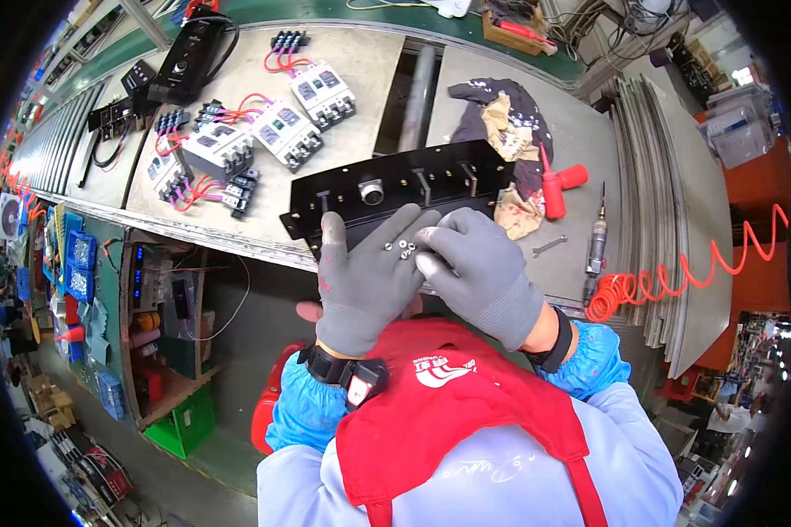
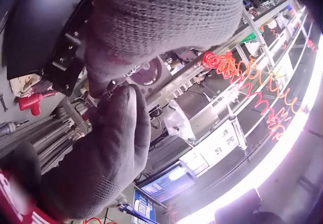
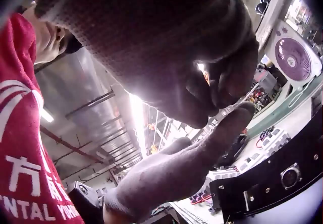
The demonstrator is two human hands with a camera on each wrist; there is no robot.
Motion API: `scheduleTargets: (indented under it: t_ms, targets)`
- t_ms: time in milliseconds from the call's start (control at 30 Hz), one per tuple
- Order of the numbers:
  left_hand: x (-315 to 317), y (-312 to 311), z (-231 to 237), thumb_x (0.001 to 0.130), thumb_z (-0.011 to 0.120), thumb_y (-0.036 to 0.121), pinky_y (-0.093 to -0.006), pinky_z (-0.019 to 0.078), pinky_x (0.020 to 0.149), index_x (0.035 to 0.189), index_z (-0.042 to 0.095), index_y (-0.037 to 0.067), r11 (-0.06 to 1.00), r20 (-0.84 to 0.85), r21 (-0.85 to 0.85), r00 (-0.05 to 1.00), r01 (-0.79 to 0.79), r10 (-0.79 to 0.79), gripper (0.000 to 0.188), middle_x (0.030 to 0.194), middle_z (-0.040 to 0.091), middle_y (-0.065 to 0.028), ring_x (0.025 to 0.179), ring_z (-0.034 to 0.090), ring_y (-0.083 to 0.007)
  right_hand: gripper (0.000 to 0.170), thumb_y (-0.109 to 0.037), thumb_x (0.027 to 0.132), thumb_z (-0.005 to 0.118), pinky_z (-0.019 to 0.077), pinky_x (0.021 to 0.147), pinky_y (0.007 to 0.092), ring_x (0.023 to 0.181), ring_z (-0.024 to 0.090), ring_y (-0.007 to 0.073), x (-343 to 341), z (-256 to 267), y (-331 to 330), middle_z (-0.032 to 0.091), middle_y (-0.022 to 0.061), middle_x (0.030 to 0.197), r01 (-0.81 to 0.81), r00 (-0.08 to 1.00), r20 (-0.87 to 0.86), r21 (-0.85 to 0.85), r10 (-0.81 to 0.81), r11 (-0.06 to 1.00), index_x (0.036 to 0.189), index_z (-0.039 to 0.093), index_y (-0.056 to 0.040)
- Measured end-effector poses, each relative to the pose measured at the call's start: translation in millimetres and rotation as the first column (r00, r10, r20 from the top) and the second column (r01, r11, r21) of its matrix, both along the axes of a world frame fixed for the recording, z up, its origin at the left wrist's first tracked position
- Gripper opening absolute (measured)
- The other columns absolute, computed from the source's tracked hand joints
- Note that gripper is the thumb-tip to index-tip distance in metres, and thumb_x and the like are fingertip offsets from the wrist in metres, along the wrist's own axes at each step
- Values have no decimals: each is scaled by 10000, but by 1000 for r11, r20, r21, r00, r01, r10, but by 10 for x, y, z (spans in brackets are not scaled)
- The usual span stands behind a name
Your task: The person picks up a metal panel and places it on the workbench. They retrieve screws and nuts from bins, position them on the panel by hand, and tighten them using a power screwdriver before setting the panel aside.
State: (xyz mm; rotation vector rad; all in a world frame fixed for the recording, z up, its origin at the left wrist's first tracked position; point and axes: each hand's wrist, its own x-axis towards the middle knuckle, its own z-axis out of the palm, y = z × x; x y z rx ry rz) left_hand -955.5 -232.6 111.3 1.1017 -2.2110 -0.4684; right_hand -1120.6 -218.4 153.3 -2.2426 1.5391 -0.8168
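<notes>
Small silver nuts [image 1: 404, 255] rest on the upturned palm of the grey-gloved left hand [image 1: 369, 279], fingers extended; whether the bent grey-gloved right hand [image 1: 488, 274] pinches one, I cannot tell. A long black metal panel [image 1: 399, 180] runs left to right on the grey worktop [image 1: 360, 53], right end farther back; a red coiled hose [image 1: 613, 297] lies at right.

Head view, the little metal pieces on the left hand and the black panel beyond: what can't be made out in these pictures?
- Small metal pieces on the left hand: too small in the head view to tell nuts from washers.
- Whether the right hand pinches one: its fingers hide this in the head view.
- Black panel: partly behind both hands in the head view; cut off by the right edge in the right wrist view.
</notes>
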Motion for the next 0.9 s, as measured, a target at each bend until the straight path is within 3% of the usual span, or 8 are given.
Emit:
scheduleTargets:
  t_ms: [67,200,567,600,633,667,700,900]
  targets:
    - [-209,44,9,822,599,327,-633,273,987,1078,666,210,928,279,-372,950,-25,138,289,1228,629,87,1210,554,-90,213,-124,782,702,481,681,398,804,600,299,-177,14,61,601,122,864,-3,1000,-7,11,3,1000,978,672,-46]
    - [-449,110,-77,795,635,294,-667,275,961,1026,706,245,886,254,-461,948,-56,192,247,1171,672,130,1187,583,-50,226,-128,780,703,477,678,397,798,593,298,-393,42,161,592,111,868,-24,1000,-3,25,24,999,988,666,-48]
    - [-638,243,-296,1028,377,425,-445,190,1168,1333,535,104,994,378,-109,923,-27,66,470,1378,561,-19,1219,546,-106,166,-147,781,683,480,691,407,798,600,295,-633,-182,188,571,102,861,-66,995,-73,4,66,998,920,634,-69]
    - [-653,229,-281,1022,396,421,-427,251,1126,1327,539,75,974,80,225,997,-18,0,483,1349,574,-46,1192,554,-141,173,-153,783,680,482,693,407,795,607,287,-650,-221,182,566,98,866,-65,997,-40,-6,64,998,925,629,-69]
    - [-670,213,-258,1016,415,418,-410,313,1083,1320,542,46,869,-246,493,966,50,84,497,1319,586,-73,1165,563,-176,174,-137,781,682,493,687,391,788,619,277,-662,-201,190,575,100,866,-8,996,88,99,-1,995,933,641,-64]
    - [-703,169,-124,996,467,399,-391,394,1005,1299,557,24,480,-637,761,640,436,429,491,1265,610,-97,1124,567,-217,177,-121,779,685,504,681,375,782,631,266,-674,-157,209,584,102,866,36,976,204,208,-80,977,942,653,-59]
    - [-736,135,-49,975,519,380,-372,476,927,1279,572,2,114,-519,505,195,856,832,488,1211,634,-121,1084,571,-258,181,-105,777,688,514,676,360,775,644,255,-699,-125,213,593,105,866,67,937,306,316,-169,946,950,665,-53]
    - [-766,216,-155,979,556,262,-237,439,659,1127,564,-22,205,-637,668,408,715,654,321,918,595,-61,752,532,-94,174,-109,836,666,516,699,313,778,649,210,-920,-270,191,633,106,902,13,882,433,375,-187,927,988,687,-29]
